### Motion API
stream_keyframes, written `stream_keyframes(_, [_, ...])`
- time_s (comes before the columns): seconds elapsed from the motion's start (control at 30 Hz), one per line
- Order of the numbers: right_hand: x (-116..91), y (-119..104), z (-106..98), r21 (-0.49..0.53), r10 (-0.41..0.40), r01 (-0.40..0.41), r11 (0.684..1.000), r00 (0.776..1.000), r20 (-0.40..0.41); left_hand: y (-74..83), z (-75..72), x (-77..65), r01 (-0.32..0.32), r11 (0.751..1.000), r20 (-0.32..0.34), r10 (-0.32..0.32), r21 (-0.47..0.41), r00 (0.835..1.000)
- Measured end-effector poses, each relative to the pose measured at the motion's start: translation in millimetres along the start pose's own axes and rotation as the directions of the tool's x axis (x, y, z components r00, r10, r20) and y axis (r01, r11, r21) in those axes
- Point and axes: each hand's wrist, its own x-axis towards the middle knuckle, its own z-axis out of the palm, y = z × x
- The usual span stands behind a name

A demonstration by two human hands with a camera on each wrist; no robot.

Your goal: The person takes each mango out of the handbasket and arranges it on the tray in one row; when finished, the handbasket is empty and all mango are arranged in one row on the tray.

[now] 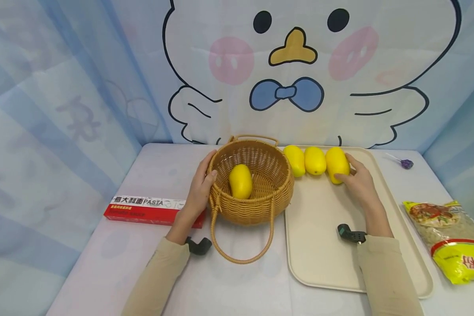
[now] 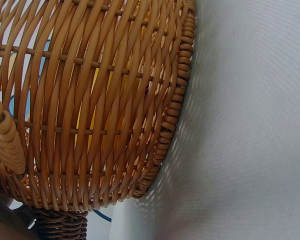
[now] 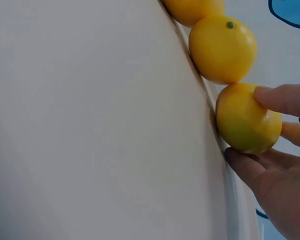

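At the rim of a round wicker basket [image 1: 256,210], my left hand [image 1: 199,188] grips the left side, thumb near the edge. Inside the basket lies one yellow mango [image 1: 241,181]; only slivers of yellow show through the weave [image 2: 90,90] in the left wrist view. My right hand [image 1: 361,182] holds the rightmost mango [image 1: 337,164] at the tray's back edge, thumb on one side and fingers on the other. Beside it, two more mangoes, a middle one [image 1: 315,160] and a left one [image 1: 295,161], sit in a row. The right wrist view shows the held mango [image 3: 247,120] touching its neighbour [image 3: 222,50].
A beige tray [image 1: 324,245] lies right of the basket. The basket's front handle [image 1: 241,262] hangs down toward the near side. Left of the basket is a red and white pasta box [image 1: 142,213]. At the right are a yellow food bag [image 1: 454,241] and a small purple item [image 1: 407,164].
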Motion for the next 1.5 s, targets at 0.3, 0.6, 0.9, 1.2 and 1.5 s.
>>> stream_keyframes(0.3, [2.9,1.4,0.1,0.017,0.006,-0.005,1.000,0.999,-0.053,0.4,-0.9,2.9,0.015,1.000,0.020,-0.015,0.000,1.000])
stream_keyframes(0.6, [1.5,1.5,2.5,0.054,0.027,-0.022,0.998,0.995,-0.098,43.5,-4.6,-8.8,0.052,0.999,0.040,-0.052,-0.002,0.998])
stream_keyframes(0.9, [1.6,5.5,1.4,0.033,0.009,-0.005,0.999,0.990,-0.142,45.4,-4.5,-8.4,0.052,0.999,0.040,-0.052,-0.002,0.998])
stream_keyframes(1.2, [-2.4,2.8,-3.4,0.067,-0.012,0.027,0.997,0.978,-0.208,44.0,-4.4,-8.1,0.053,0.999,0.039,-0.053,0.009,0.998])
stream_keyframes(1.5, [-4.1,-8.6,-5.3,0.038,-0.081,0.094,0.995,0.962,-0.260,42.3,-4.3,-8.1,0.049,0.999,0.036,-0.049,0.003,0.998])
